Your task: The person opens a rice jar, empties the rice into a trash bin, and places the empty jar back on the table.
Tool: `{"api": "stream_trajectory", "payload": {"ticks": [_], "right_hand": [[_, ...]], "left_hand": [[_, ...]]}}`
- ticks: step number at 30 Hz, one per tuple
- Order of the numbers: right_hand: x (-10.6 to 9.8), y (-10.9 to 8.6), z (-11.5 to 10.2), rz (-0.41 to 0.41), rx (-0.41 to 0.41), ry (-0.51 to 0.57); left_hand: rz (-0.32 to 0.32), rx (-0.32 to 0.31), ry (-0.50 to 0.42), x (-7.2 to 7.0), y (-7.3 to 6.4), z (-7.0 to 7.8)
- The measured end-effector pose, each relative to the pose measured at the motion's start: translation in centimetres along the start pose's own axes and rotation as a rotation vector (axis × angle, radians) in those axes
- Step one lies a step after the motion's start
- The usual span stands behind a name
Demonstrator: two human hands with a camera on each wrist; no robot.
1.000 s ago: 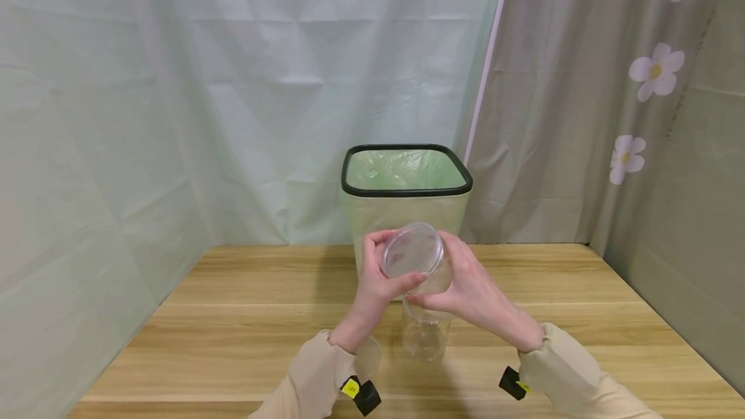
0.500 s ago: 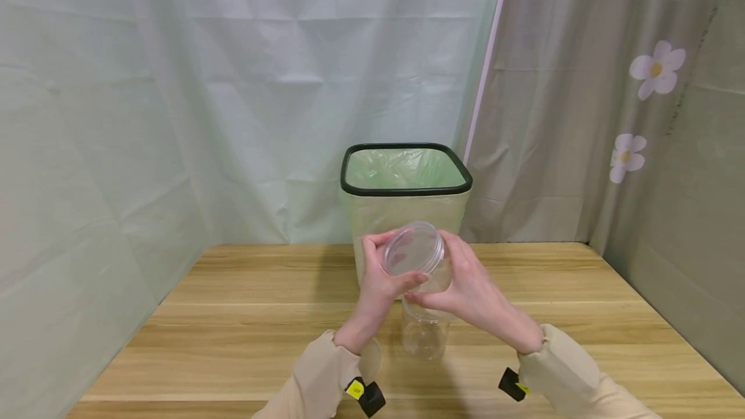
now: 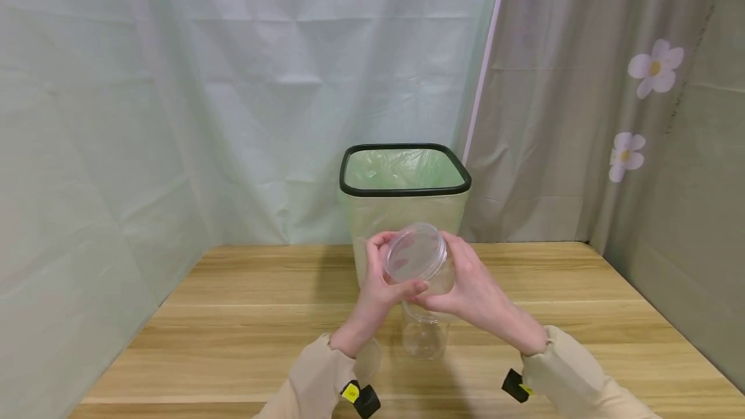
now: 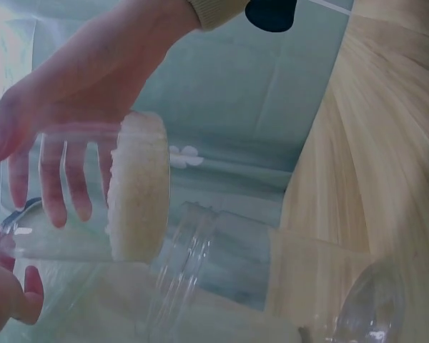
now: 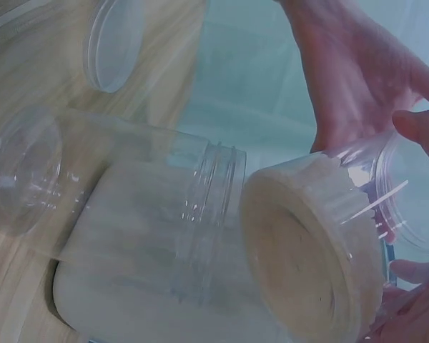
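"Starting with the hands, what do they hold?"

"Together they grip 1 clear, round plastic jar [image 3: 421,260] with a pale, grainy layer [image 4: 139,189] in its base. The left hand [image 3: 377,284] curls round the ridged end, the right hand [image 3: 476,291] round the body."

"How does it lie?"

"Raised and tilted: ridged end up to the left, base down to the right. Just below, a 2nd clear plastic jar [image 3: 425,339], seemingly lidless, stands upright on the wood-grain table [image 3: 250,341]; the right hand looks nearer to it."

"Any writing?"

"Dark marks on the yellow tag [image 3: 351,392] by the left wrist, and small print [image 3: 680,99] on the beige curtain [image 3: 553,147]. Neither is legible; I see no brand."
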State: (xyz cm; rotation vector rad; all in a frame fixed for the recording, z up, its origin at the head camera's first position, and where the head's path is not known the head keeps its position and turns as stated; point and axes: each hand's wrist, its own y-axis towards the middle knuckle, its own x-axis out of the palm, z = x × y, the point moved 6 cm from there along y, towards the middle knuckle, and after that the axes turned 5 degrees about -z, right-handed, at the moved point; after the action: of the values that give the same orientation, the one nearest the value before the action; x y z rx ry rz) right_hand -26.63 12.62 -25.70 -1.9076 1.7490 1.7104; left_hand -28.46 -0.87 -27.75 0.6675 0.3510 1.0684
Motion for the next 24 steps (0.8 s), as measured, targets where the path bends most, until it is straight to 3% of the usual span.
{"api": "stream_trajectory", "payload": {"ticks": [8, 14, 18, 24], "right_hand": [[-0.1, 0.0, 0.3, -0.066, -0.046, 0.137], [-0.1, 0.0, 0.1, -0.119, -0.059, 0.184], [-0.1, 0.1, 0.1, -0.121, -0.055, 0.185], [-0.1, 0.1, 0.3, -0.091, -0.055, 0.161]], "left_hand": [[-0.134, 0.047, -0.094, -0.4, -0.1, 0.6], [-0.207, 0.088, -0.080, -0.4, 0.3, 1.1], [-0.209, 0.078, -0.075, -0.3, 0.4, 1.1], [-0.162, 0.055, -0.043, -0.4, 0.4, 0.8]]}}
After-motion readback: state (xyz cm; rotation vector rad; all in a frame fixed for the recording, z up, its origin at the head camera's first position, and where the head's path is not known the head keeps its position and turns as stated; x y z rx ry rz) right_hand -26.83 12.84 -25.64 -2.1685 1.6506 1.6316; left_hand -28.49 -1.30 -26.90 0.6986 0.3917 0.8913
